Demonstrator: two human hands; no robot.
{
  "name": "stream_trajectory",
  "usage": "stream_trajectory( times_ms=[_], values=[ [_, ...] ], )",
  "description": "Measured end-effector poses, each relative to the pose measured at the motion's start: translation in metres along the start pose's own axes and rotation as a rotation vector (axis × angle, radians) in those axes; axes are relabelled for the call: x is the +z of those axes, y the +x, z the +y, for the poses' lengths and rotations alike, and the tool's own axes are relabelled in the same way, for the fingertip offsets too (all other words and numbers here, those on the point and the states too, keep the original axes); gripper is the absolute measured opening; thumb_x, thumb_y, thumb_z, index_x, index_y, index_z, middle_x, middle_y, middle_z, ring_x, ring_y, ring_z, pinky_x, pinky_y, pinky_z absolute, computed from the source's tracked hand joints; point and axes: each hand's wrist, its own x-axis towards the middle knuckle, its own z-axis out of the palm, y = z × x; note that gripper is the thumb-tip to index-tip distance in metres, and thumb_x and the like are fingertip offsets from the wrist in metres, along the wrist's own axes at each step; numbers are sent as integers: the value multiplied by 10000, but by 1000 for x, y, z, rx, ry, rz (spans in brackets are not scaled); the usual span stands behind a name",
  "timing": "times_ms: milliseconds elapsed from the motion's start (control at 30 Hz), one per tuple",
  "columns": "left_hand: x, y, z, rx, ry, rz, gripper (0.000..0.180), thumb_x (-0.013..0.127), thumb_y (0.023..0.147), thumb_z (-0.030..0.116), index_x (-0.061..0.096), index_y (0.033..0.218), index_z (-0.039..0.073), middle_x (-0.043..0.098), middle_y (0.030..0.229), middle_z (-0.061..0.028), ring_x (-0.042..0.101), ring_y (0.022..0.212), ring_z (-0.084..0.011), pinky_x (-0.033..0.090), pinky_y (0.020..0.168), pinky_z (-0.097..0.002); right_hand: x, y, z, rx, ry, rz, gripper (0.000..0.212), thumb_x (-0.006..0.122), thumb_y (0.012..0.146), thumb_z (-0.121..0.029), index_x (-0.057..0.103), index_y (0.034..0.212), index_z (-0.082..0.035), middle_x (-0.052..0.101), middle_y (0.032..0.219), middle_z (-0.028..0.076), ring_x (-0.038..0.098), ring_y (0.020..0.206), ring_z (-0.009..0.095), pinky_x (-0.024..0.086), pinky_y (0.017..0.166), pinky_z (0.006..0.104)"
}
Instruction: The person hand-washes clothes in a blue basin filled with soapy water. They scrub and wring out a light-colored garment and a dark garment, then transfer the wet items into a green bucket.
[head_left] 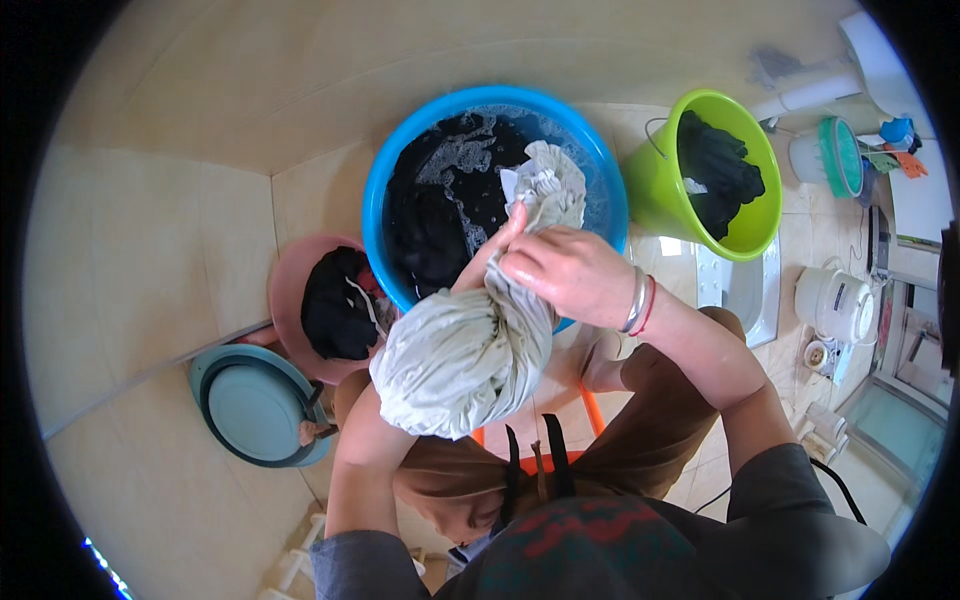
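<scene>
Right hand (575,272) and left hand (498,243) both grip the twisted cloth (465,355); work looks unfinished: dark clothes (425,238) lie in the sudsy tub (497,95) beyond them, more in the bucket (656,188) rightward.

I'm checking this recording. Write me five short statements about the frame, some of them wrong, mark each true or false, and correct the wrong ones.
1. The right hand grips the pale cloth. True.
2. The green bucket stands to the left of the blue tub. False: it stands to the tub's right.
3. The pink basin holds black cloth. True.
4. The silver bangle and red band are on the left wrist. False: both are on the right wrist.
5. The left hand is inside the pink basin. False: it is at the pale cloth, its fingers mostly hidden.
</scene>
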Motion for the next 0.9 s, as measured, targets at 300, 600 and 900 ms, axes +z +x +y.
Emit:
stream_trajectory(
  times_ms=[300,600,900],
  values=[
    [-46,12,-7,298,369,-203,308,485,957,72,495,1255,-4,578,1134,-78,573,1013,-138,465,885,-268,4,-7,-18,168,-45,-6,173,598,767,-92,547,927,-53,546,899,84,608,876,253,512,788,346],
    [-21,10,-30,482,378,-251,237,512,975,206,605,1092,22,628,1023,-89,602,924,-153,487,866,-289,-30,-7,-35,302,-73,-46,267,564,820,-103,533,1079,-44,576,935,131,632,845,251,506,789,366],
    [-30,1,-8,-126,-100,-188,520,529,862,473,612,1122,30,658,964,-157,656,787,-336,567,685,-500,-35,-3,60,323,487,117,410,669,862,-343,639,1229,-165,450,1451,80,330,1388,328,260,1127,468]
  ],
)
